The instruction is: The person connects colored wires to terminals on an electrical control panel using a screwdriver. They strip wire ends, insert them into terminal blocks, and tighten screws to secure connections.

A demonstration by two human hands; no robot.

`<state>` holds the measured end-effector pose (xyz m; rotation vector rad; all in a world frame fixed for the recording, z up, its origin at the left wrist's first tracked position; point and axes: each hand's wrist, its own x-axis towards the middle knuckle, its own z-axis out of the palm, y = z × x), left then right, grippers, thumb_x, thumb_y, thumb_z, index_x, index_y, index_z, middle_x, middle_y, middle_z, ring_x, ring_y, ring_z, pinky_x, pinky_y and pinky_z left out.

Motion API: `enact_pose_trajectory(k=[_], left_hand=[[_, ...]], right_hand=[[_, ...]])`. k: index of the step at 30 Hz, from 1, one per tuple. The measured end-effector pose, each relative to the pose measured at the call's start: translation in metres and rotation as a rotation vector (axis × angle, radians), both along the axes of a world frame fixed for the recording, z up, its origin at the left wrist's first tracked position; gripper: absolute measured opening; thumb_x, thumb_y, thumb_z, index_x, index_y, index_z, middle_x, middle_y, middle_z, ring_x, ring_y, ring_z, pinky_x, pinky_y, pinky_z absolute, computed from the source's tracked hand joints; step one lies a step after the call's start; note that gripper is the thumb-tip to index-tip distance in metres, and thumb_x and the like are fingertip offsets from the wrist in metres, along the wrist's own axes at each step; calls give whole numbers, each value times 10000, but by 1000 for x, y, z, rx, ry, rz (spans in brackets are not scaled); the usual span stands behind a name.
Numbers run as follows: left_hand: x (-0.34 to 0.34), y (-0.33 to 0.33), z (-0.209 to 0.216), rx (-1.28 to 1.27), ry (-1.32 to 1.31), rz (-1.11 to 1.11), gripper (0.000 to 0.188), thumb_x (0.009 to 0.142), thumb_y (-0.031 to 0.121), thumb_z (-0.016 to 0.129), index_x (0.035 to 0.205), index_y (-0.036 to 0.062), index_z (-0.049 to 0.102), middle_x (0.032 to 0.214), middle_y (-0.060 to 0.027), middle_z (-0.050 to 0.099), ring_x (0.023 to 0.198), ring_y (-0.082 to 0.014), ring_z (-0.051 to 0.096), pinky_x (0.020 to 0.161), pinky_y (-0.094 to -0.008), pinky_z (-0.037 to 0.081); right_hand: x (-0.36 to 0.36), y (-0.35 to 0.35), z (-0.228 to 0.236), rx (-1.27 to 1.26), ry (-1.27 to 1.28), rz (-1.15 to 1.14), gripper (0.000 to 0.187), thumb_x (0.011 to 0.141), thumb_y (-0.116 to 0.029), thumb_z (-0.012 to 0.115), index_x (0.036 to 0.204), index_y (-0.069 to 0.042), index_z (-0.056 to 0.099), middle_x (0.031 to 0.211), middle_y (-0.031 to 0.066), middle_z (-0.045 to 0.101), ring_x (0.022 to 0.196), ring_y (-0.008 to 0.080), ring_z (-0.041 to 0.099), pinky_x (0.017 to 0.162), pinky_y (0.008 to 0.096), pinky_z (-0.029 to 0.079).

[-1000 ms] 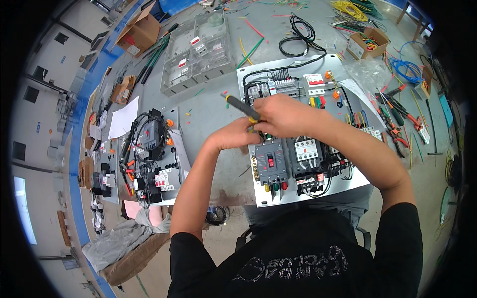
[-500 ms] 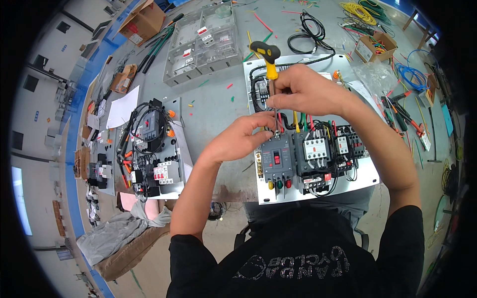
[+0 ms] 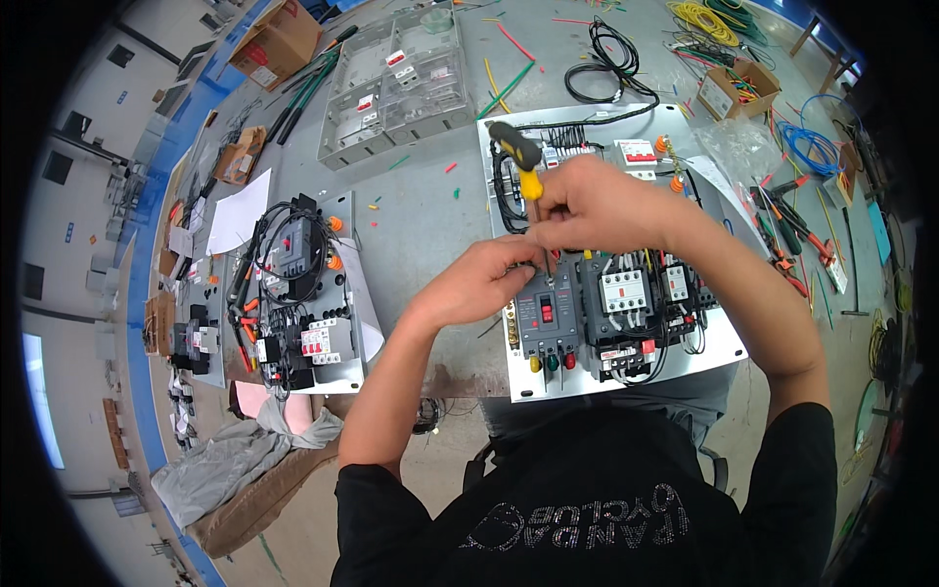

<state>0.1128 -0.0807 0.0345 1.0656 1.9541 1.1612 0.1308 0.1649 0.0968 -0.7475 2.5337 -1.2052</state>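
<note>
A T-handled screwdriver with a yellow and black grip [image 3: 530, 184] stands nearly upright over the top of a dark grey circuit breaker [image 3: 547, 328]. My right hand [image 3: 611, 203] closes its fingers around the screwdriver's shaft just below the grip. Beside it, my left hand [image 3: 474, 282] is pinched at the breaker's upper terminals, close to the screwdriver's lower end; what lies between its fingertips is hidden. The breaker sits on a white metal mounting plate [image 3: 704, 354], left of a contactor [image 3: 623, 292] with white and dark wires. Yellow, green and red caps mark the breaker's lower terminals.
Another wired plate [image 3: 344, 372] lies to the left. Behind it stand a clear-grey plastic enclosure [image 3: 357, 147] and a cardboard box [image 3: 279, 44]. Pliers [image 3: 782, 220], blue wire coils [image 3: 810, 152] and a small box of wire pieces [image 3: 738, 93] lie at the right.
The screwdriver's handle has dropped slightly and tilted a little. My right hand has moved down toward my left hand, which has shifted slightly down and left.
</note>
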Motion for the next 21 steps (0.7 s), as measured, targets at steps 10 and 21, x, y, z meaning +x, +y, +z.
enact_pose_trajectory(k=[10, 21], left_hand=[[-40, 25, 26, -387, 109, -210, 287, 872, 52, 643, 1147, 47, 725, 1149, -170, 663, 1052, -364, 692, 930, -464, 556], [-74, 23, -9, -155, 115, -184, 348, 879, 113, 635, 1206, 59, 743, 1088, -126, 684, 970, -250, 662, 894, -391, 546]], right_hand=[[18, 7, -3, -120, 74, 85, 209, 912, -169, 791, 896, 37, 756, 722, 196, 681, 627, 349, 648, 624, 418, 508], [-10, 9, 2, -5, 189, 42, 156, 965, -176, 821, 1052, -53, 781, 902, 73, 739, 813, 238, 726, 746, 367, 585]])
